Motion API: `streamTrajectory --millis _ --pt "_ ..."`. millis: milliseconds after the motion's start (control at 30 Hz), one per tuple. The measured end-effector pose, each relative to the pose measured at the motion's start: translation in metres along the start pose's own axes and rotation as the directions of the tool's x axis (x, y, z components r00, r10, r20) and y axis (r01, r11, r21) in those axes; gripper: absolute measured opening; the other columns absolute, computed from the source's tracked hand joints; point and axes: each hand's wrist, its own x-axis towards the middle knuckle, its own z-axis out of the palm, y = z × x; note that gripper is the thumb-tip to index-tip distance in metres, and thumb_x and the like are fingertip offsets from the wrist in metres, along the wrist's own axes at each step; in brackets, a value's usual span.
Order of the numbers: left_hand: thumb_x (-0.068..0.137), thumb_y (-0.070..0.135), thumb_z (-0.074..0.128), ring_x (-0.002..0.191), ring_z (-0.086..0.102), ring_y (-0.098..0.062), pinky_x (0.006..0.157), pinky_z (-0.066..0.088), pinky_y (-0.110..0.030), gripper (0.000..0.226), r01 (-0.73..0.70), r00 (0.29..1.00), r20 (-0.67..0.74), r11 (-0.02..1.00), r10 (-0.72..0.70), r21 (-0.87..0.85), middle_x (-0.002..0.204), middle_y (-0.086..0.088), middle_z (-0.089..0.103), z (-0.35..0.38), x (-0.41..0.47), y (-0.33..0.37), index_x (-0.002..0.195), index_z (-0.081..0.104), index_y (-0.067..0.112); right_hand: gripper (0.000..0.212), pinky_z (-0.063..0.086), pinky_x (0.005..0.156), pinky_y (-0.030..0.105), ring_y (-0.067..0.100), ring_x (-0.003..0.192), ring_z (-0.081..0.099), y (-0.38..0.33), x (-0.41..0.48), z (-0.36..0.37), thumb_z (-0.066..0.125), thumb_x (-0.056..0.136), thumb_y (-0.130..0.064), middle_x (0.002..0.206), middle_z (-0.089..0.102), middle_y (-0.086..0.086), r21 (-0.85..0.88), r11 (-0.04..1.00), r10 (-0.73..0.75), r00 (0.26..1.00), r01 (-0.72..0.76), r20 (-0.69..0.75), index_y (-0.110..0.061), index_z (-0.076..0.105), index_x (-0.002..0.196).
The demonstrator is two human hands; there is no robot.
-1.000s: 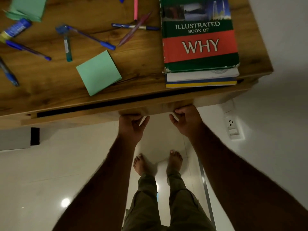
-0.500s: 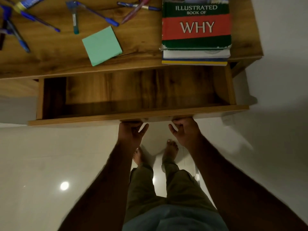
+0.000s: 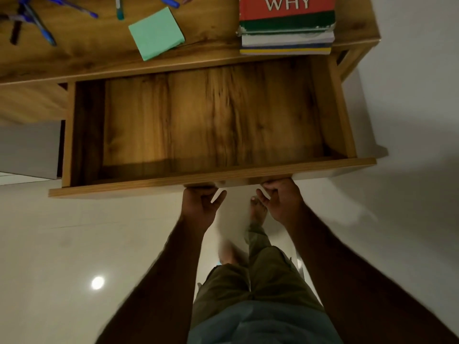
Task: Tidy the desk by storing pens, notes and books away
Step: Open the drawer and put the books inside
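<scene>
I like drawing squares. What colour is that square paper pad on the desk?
Green, a pale mint shade. The paper pad shows best in the head view.

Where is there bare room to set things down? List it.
The open wooden drawer is bare wall to wall. On the wooden desk top, a strip lies free between the green sticky-note pad and the stack of books. The scattered blue pens crowd the far left.

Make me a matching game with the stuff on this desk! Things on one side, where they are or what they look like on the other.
Things:
1. Square green sticky-note pad
2. Wooden drawer
3. Red and green "WHY" book
4. Blue pens

States:
A. on top of a stack of books
B. pulled open, nothing inside
C. scattered at the desk's far left
D. lying flat near the desk's front edge

Pairs: 1-D, 2-B, 3-A, 4-C
</scene>
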Motion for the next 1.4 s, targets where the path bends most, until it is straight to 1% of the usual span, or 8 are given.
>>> streamTrajectory --millis 133,300,567,700,800,1067,1200,1400 --pt "0.076 -0.016 0.041 0.105 0.06 -0.03 0.096 0.05 -0.05 0.031 -0.005 1.0 0.015 1.0 0.005 0.004 0.094 -0.014 0.059 -0.012 -0.013 -0.013 0.087 0.059 0.007 0.021 0.056 0.088 0.041 0.026 0.102 0.059 0.014 -0.007 -0.011 0.048 0.092 0.011 0.115 0.055 0.014 0.062 0.998 0.025 1.0 -0.025 -0.003 -0.009 0.056 0.095" --pt "0.076 -0.014 0.043 0.112 0.058 -0.033 0.085 0.056 -0.046 0.03 0.003 0.999 0.037 1.0 -0.002 -0.022 0.098 -0.017 0.059 -0.019 -0.028 -0.023 0.091 0.058 0.006 0.021 0.054 0.096 0.043 0.026 0.099 0.059 0.024 -0.021 -0.019 0.047 0.092 0.011 0.117 0.055 0.014 0.05 0.998 0.043 0.999 -0.043 0.003 -0.008 0.055 0.094" --pt "0.079 -0.015 0.04 0.088 0.07 -0.025 0.078 0.057 -0.044 0.03 -0.002 1.0 0.002 0.999 0.002 -0.033 0.084 -0.011 0.065 -0.017 -0.034 -0.024 0.085 0.057 0.008 0.018 0.053 0.094 0.044 0.027 0.11 0.062 0.024 -0.031 -0.019 0.053 0.092 0.006 0.115 0.063 0.014 0.107 0.992 0.072 0.995 -0.065 -0.062 -0.008 0.057 0.102" --pt "0.086 0.001 0.045 0.078 0.063 -0.027 0.078 0.058 -0.045 0.011 0.172 0.985 -0.046 0.972 -0.167 0.161 0.087 -0.016 0.059 -0.021 -0.044 -0.017 0.086 0.054 0.007 0.018 0.053 0.087 0.04 0.028 0.106 0.069 0.02 -0.05 -0.022 0.055 0.096 -0.015 0.114 0.071 0.009 -0.311 0.935 0.165 0.985 -0.171 -0.045 -0.005 0.062 0.109" --pt "0.091 0.016 0.057 0.098 0.066 -0.036 0.085 0.057 -0.049 0.017 0.332 0.932 -0.063 0.769 -0.358 0.546 0.106 -0.018 0.067 -0.015 -0.072 -0.003 0.1 0.062 0.003 0.023 0.052 0.073 0.032 0.027 0.1 0.072 0.007 -0.089 -0.017 0.06 0.096 -0.024 0.115 0.073 0.01 -0.744 0.652 0.197 0.98 -0.142 -0.014 -0.008 0.066 0.11" --pt "0.1 0.033 0.047 0.11 0.067 -0.028 0.088 0.056 -0.041 0.04 0.036 0.871 0.146 0.356 -0.47 0.934 0.124 -0.01 0.068 0.077 -0.142 0.079 0.131 0.056 0.009 0.033 0.055 0.084 0.037 0.02 0.093 0.076 -0.079 -0.185 0.041 0.063 0.094 -0.043 0.099 0.079 -0.001 -0.877 0.438 0.138 0.949 0.2 0.285 -0.017 0.069 0.112" --pt "0.101 0.03 0.046 0.11 0.067 -0.032 0.079 0.057 -0.04 0.035 -0.067 0.896 0.207 0.341 -0.394 0.938 0.123 -0.011 0.069 0.128 -0.155 0.121 0.129 0.054 0.011 0.024 0.053 0.082 0.036 0.031 0.1 0.074 -0.13 -0.206 0.07 0.059 0.098 -0.031 0.101 0.079 0.005 -0.821 0.5 0.051 0.937 0.276 0.346 -0.016 0.069 0.113" --pt "0.098 0.021 0.053 0.103 0.069 -0.033 0.08 0.057 -0.043 0.016 -0.232 0.956 0.282 0.397 -0.074 0.888 0.117 -0.011 0.069 0.198 -0.132 0.166 0.112 0.058 0.017 0.011 0.051 0.074 0.032 0.021 0.087 0.069 -0.199 -0.199 0.109 0.066 0.093 -0.024 0.1 0.073 0.002 -0.747 0.457 -0.308 0.874 0.482 0.376 -0.023 0.071 0.103"
